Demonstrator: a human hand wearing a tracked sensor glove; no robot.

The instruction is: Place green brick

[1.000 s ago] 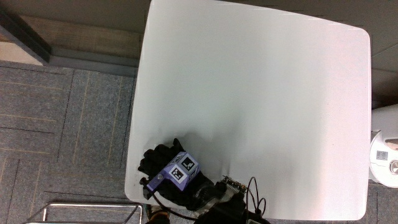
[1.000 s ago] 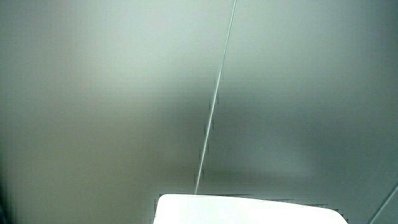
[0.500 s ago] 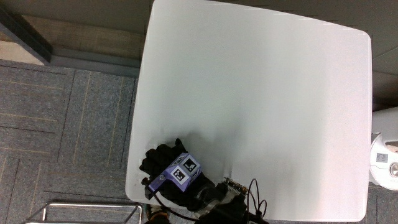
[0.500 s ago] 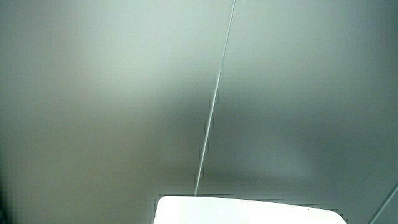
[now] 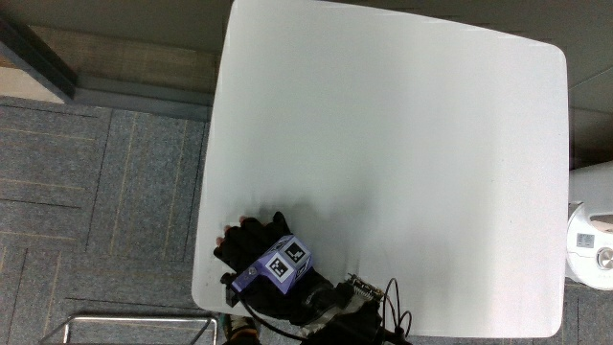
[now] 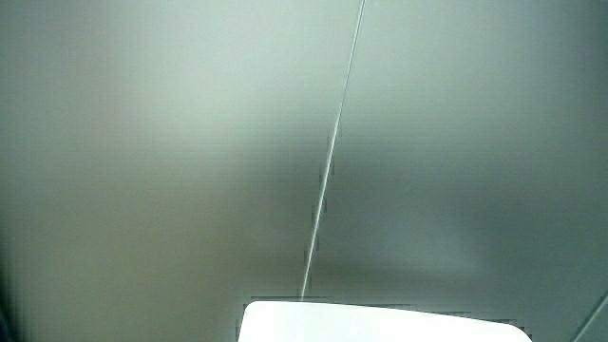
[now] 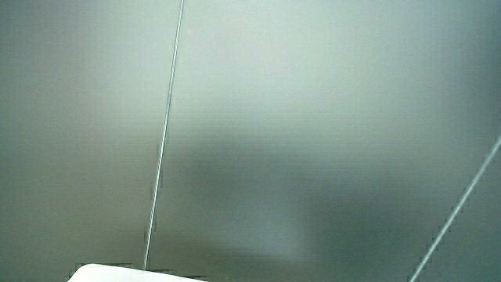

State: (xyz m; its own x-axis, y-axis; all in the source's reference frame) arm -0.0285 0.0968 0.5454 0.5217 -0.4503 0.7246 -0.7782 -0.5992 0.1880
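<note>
Only the main view shows the hand (image 5: 257, 257), at the table (image 5: 402, 144) corner nearest the person; its grip and the green brick cannot be made out. Both side views show pale wall

One white counter (image 5: 402, 163) shows in the main view, and one gloved hand (image 5: 263, 264) rests at the corner nearest the person, with one patterned cube (image 5: 285, 260) on its back. Beside the counter stands one white appliance (image 5: 592, 244), only partly seen, and one metal frame (image 5: 134, 326) lies on the carpet near the hand. Both side views show mostly a pale wall with one strip of the counter's edge in each (image 6: 380, 323) (image 7: 117, 272); whether anything lies under the hand cannot be told.
</note>
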